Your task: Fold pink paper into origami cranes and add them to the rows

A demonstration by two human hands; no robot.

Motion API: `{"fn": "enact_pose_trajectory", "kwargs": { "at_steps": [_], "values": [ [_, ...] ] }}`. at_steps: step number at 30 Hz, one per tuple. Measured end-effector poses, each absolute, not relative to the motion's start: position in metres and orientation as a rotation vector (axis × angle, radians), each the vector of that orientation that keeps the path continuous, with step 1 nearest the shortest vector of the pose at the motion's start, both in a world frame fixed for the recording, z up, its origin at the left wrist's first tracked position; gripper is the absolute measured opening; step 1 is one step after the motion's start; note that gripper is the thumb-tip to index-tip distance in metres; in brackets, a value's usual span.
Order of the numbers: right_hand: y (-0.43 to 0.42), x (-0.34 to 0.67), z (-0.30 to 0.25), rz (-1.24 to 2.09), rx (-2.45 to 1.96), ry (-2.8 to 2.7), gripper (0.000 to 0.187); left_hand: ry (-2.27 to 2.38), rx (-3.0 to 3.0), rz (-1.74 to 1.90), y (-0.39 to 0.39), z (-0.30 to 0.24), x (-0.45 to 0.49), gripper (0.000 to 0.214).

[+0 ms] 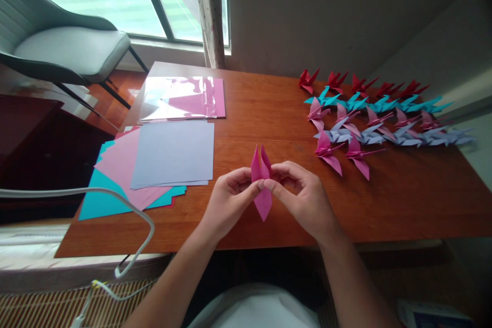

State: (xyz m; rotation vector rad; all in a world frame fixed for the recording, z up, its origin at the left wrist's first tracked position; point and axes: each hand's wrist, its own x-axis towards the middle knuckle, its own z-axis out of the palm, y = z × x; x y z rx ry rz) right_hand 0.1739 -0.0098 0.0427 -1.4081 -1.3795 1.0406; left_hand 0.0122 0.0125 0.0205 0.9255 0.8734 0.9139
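Between my two hands is a pink folded paper (263, 206), a narrow diamond shape with two thin points standing up and one point facing me. My left hand (230, 200) pinches its left side, thumb on the front and fingers behind. From the right, my right hand (302, 195) grips it the same way, and the two thumb tips meet near the paper's middle. Both hands are over the front part of the wooden table (246, 113). Some of the fingers are hidden behind the paper.
Rows of finished paper cranes in red, turquoise (357, 102), pink and lilac stand at the right, with two magenta cranes (326, 151) in front. Lilac sheets (175, 154) overlap pink and turquoise ones (103, 197) at left. Behind lies a clear paper packet (177, 97). A white cable (149, 225) crosses the left corner.
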Motion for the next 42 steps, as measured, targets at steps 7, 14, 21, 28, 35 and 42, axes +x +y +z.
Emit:
{"fn": "enact_pose_trajectory", "kwargs": {
  "at_steps": [7,14,21,28,35,42],
  "values": [
    [-0.015,0.171,0.053,1.077,-1.309,-1.385,0.014,0.741,0.745,0.903,0.015,0.022,0.008,0.022],
    [-0.019,0.166,0.069,0.872,-1.406,-1.534,0.017,0.761,0.723,0.904,0.014,0.026,0.008,0.024],
    [-0.019,0.169,0.072,0.927,-1.396,-1.545,0.018,0.761,0.776,0.887,0.013,0.023,0.007,0.026],
    [-0.015,0.17,0.061,0.984,-1.395,-1.504,0.009,0.743,0.814,0.887,0.013,0.023,0.008,0.024],
    [-0.016,0.167,0.06,0.797,-1.447,-1.553,0.011,0.818,0.881,0.921,0.014,0.022,0.009,0.021],
    [-0.017,0.164,0.058,0.848,-1.413,-1.515,0.008,0.898,0.9,0.958,0.013,0.021,0.009,0.027]
  ]
}}
